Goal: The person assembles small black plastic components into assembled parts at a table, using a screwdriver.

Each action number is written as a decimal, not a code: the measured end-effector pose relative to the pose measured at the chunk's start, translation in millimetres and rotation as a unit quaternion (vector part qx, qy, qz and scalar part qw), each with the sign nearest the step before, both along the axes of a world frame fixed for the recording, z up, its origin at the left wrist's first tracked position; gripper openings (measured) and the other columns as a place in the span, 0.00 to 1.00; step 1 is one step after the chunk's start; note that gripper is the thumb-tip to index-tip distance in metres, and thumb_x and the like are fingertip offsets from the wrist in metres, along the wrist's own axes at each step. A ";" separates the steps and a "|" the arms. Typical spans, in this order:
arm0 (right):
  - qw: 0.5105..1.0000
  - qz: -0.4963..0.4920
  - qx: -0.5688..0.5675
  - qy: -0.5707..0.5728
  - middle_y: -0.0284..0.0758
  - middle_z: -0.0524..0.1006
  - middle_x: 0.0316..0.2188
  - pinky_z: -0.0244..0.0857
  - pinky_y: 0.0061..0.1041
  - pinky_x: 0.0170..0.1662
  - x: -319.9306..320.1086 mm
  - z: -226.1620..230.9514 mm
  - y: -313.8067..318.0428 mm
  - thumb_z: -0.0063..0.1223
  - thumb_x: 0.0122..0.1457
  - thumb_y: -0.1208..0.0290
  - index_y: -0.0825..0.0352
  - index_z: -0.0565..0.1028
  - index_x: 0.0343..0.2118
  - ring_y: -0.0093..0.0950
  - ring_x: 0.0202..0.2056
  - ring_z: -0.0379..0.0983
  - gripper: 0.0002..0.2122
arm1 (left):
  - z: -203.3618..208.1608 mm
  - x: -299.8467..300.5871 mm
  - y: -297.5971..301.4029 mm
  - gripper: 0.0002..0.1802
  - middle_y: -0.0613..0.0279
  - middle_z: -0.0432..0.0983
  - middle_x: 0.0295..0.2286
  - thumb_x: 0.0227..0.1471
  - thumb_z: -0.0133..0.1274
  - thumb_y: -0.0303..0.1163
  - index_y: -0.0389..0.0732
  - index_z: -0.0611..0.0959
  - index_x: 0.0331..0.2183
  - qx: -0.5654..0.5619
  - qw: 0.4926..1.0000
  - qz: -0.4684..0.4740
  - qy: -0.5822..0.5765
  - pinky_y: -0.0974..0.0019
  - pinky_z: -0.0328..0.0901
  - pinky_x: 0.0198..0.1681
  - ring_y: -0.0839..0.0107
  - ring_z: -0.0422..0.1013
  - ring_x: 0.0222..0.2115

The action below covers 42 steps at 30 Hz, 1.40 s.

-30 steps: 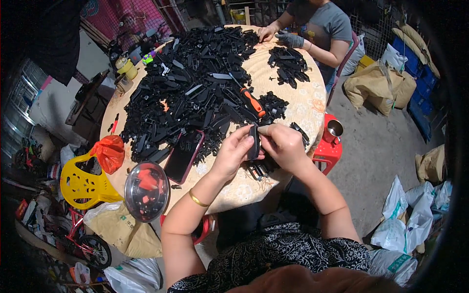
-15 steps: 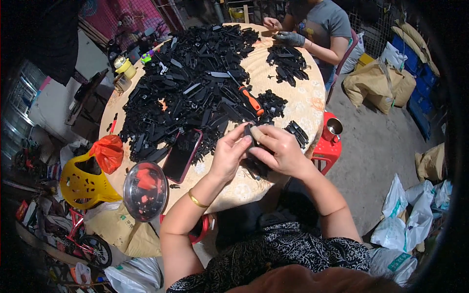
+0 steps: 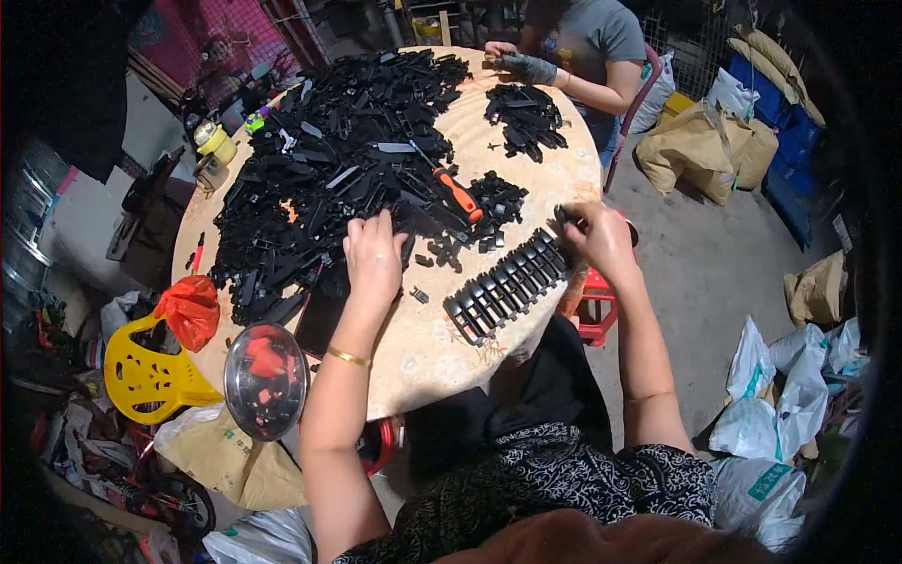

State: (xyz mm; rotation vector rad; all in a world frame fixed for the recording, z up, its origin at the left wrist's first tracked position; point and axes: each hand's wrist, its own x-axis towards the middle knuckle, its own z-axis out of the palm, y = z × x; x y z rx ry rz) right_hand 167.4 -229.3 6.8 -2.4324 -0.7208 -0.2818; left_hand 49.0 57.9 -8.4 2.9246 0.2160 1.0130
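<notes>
My right hand (image 3: pixel 603 242) pinches a small black plastic part (image 3: pixel 562 214) at the far right end of a slanting row of similar black parts (image 3: pixel 505 289). The row lies near the table's front right edge, its pieces side by side. My left hand (image 3: pixel 374 265) rests at the near edge of a large heap of black plastic parts (image 3: pixel 319 160), fingers stretched out over it. Just right of that hand lie a few small loose black pieces (image 3: pixel 443 252). An orange-handled screwdriver (image 3: pixel 458 195) lies on the heap.
A round table (image 3: pixel 413 371) carries everything. At the left stand a clear bowl (image 3: pixel 266 383) with red pieces, a red bag (image 3: pixel 191 312) and a yellow chair (image 3: pixel 150 371). A dark phone (image 3: pixel 319 324) lies beside my left forearm. Across the table a person with a gloved hand (image 3: pixel 528 69) works near a smaller pile (image 3: pixel 526 122).
My hands have parted from the piece they worked on together. The left moved left to the heap; the right moved right and away to the row's end, uncovering the row.
</notes>
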 end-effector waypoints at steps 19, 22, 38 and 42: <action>0.989 0.128 -0.068 -0.031 0.43 0.73 0.30 0.64 0.33 0.40 82.2 -32.3 61.1 0.54 0.46 0.70 0.63 0.78 0.31 0.40 0.35 0.71 0.09 | 9.7 -15.5 -8.4 0.17 0.51 0.73 0.32 0.50 0.44 0.27 0.31 0.69 0.43 -0.827 0.499 -0.252 0.049 0.67 0.68 0.35 0.66 0.72 0.29; 0.981 0.168 -0.084 -0.040 0.44 0.74 0.29 0.64 0.34 0.40 92.9 -36.4 59.1 0.54 0.45 0.71 0.65 0.77 0.30 0.40 0.34 0.71 0.09 | 8.0 -16.2 -8.8 0.17 0.49 0.73 0.31 0.52 0.41 0.27 0.30 0.69 0.44 -0.855 0.406 -0.316 0.068 0.67 0.68 0.36 0.63 0.72 0.29; 0.920 0.299 0.243 0.070 0.38 0.74 0.25 0.64 0.21 0.29 -27.7 13.3 75.3 0.50 0.52 0.78 0.68 0.74 0.38 0.26 0.26 0.71 0.10 | 9.4 -19.6 -37.9 0.23 0.64 0.68 0.26 0.48 0.52 0.24 0.38 0.65 0.47 -0.716 0.651 -0.239 0.078 0.78 0.66 0.22 0.79 0.68 0.20; 0.919 0.311 0.237 -0.041 0.41 0.73 0.22 0.65 0.29 0.29 -53.3 13.3 90.6 0.53 0.47 0.79 0.67 0.75 0.35 0.36 0.26 0.70 0.10 | 5.5 -18.6 -50.5 0.17 0.65 0.67 0.24 0.50 0.49 0.25 0.39 0.68 0.43 -0.681 0.700 -0.213 0.030 0.80 0.59 0.14 0.83 0.63 0.15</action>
